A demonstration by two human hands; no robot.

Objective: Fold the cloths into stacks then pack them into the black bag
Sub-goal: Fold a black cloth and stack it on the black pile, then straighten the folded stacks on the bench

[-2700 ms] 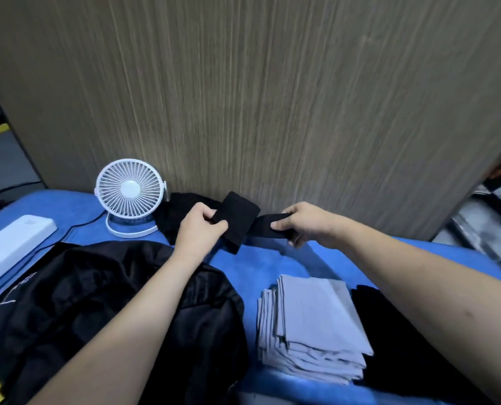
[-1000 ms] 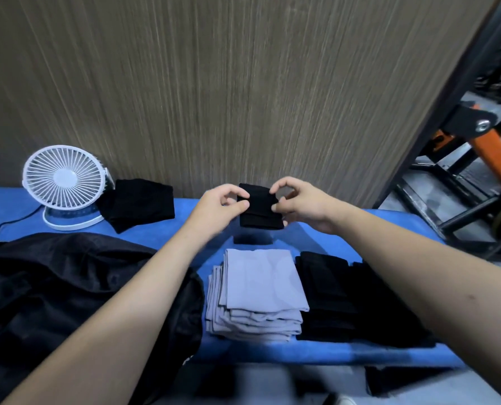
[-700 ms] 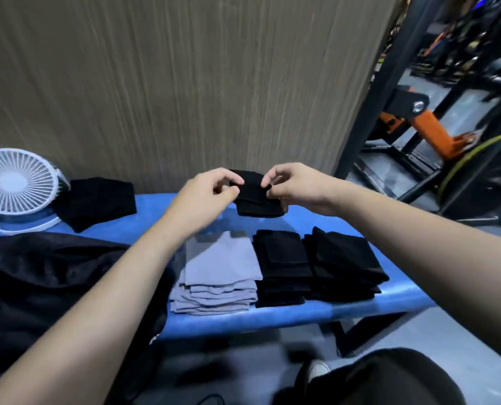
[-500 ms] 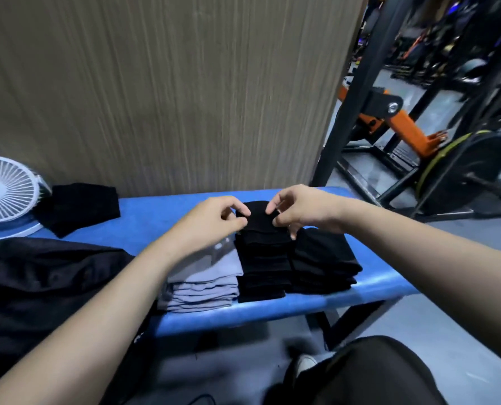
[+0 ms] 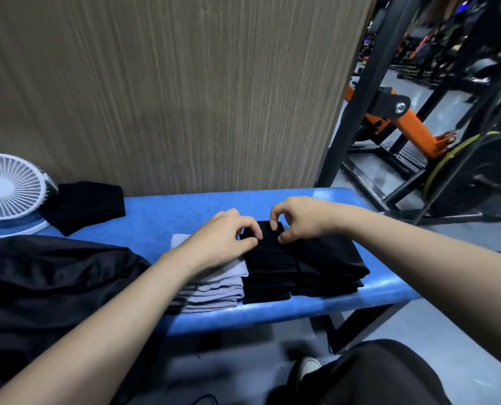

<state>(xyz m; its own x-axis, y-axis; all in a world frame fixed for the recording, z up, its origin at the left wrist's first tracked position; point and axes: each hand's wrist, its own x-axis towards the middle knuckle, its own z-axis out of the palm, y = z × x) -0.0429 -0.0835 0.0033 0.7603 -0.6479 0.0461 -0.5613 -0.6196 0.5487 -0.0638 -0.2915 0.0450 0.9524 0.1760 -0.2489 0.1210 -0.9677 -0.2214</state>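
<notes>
Three stacks of folded cloths lie side by side near the front right of the blue table [image 5: 185,211]: a grey stack [image 5: 214,290], a black middle stack [image 5: 268,276] and a second black stack [image 5: 328,264] on the right. A small folded black cloth [image 5: 268,232] rests on top of the middle stack. My left hand [image 5: 223,241] pinches its left edge and my right hand [image 5: 298,219] pinches its right edge. The black bag [image 5: 44,287] lies crumpled on the left part of the table. A loose pile of black cloths [image 5: 82,206] sits at the back left.
A white desk fan [image 5: 8,191] stands at the far left beside the loose cloths. A wood-grain panel [image 5: 170,83] rises behind the table. Black and orange gym equipment [image 5: 418,135] stands on the floor to the right. My leg and shoe [image 5: 360,375] are below the table edge.
Both hands carried the folded black cloth from the back of the table forward and down onto the middle black stack. The view swung to the right.
</notes>
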